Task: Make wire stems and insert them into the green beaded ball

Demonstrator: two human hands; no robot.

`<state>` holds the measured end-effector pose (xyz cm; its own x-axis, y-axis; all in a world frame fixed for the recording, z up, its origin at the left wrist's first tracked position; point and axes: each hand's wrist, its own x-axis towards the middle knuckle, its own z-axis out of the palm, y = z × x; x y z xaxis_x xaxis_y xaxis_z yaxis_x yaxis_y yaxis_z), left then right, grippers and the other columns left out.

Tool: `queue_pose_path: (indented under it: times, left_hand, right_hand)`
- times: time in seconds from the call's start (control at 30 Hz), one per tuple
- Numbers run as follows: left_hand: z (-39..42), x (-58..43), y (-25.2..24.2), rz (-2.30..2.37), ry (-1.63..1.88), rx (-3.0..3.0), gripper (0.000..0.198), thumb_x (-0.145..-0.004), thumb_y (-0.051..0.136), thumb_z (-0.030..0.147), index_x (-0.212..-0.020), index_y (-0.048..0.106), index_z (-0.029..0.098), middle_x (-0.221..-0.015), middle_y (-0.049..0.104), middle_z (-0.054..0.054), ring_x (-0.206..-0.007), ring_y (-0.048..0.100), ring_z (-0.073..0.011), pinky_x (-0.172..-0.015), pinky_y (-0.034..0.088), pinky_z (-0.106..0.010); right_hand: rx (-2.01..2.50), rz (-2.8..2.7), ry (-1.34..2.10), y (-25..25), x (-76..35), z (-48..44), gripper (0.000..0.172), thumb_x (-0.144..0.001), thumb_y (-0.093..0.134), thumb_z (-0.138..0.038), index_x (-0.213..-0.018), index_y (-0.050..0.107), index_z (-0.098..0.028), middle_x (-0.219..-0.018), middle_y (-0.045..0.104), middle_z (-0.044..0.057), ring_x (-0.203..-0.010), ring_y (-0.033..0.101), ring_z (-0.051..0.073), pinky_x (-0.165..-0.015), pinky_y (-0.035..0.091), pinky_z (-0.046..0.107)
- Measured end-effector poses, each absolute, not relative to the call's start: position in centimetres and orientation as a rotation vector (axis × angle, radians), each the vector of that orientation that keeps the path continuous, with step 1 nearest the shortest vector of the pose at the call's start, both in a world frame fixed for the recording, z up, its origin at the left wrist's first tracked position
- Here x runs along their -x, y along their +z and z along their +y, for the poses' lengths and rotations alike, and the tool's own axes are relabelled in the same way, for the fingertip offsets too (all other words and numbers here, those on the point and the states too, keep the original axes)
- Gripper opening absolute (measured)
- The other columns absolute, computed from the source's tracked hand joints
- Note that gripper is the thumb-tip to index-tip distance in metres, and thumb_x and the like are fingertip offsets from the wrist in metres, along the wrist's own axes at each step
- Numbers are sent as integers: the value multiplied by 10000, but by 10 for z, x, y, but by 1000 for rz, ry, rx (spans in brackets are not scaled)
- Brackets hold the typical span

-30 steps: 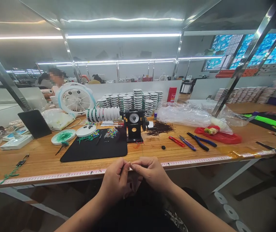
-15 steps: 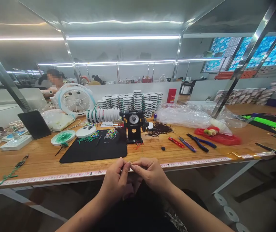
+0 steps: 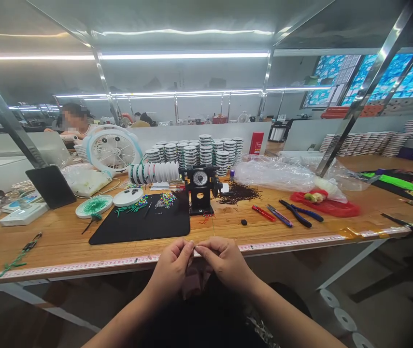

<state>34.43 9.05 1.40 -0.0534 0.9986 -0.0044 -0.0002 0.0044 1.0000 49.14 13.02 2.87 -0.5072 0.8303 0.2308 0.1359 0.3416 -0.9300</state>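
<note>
My left hand [image 3: 173, 267] and my right hand [image 3: 224, 261] meet fingertip to fingertip at the table's front edge. Both are closed in a pinch, thumb against forefinger. Whatever is between the fingertips is too small to make out. Beyond them stands a black winder with a round dial [image 3: 200, 179], and a row of white spools [image 3: 157, 172] sits on its shaft. A thin, faint line runs from near its base toward my hands. Left of the winder, a black mat [image 3: 134, 229] carries small coloured beads [image 3: 165, 200] and green pieces [image 3: 134, 207].
A measuring tape [image 3: 119, 261] runs along the front edge. To the right lie a red cutter [image 3: 263, 213], snips [image 3: 279, 216], blue-black pliers [image 3: 296, 214] and dark short strips [image 3: 240, 192]. Stacked spools [image 3: 205, 150] stand behind. A dish of green bits [image 3: 93, 206] is at left; another person [image 3: 79, 123] sits beyond.
My hands stay pinched together at almost the same spot, with only slight finger movement. The person in the background has shifted a little to the left.
</note>
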Motion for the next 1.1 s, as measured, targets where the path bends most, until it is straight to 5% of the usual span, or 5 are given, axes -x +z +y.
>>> queue_pose_path:
  times: [0.43,0.87,1.1]
  left_hand:
    - [88,-345,19,1365,1316,-1456,288,-871,436,381,-661,444,183,-583,410,34,-565,361,-121,-546,317,-231]
    - [86,-349,20,1457,1303,-1546,309,-876,432,405,-662,456,183,-599,440,29,-584,405,-129,-565,326,-242]
    - [84,-345,18,1516,1311,-1686,284,-903,387,370,-690,448,193,-632,448,27,-604,417,-133,-583,324,-249]
  right_hand:
    - [866,-1673,1598,32,-497,134,266,-768,599,-364,-806,701,-122,-709,601,34,-608,520,109,-501,443,201]
    - [830,-1745,1447,30,-495,134,249,-770,602,-339,-762,722,-121,-651,599,34,-605,522,106,-510,424,189]
    - [854,-1647,1647,32,-499,134,301,-761,607,-402,-800,696,-116,-688,587,27,-580,505,98,-499,441,204]
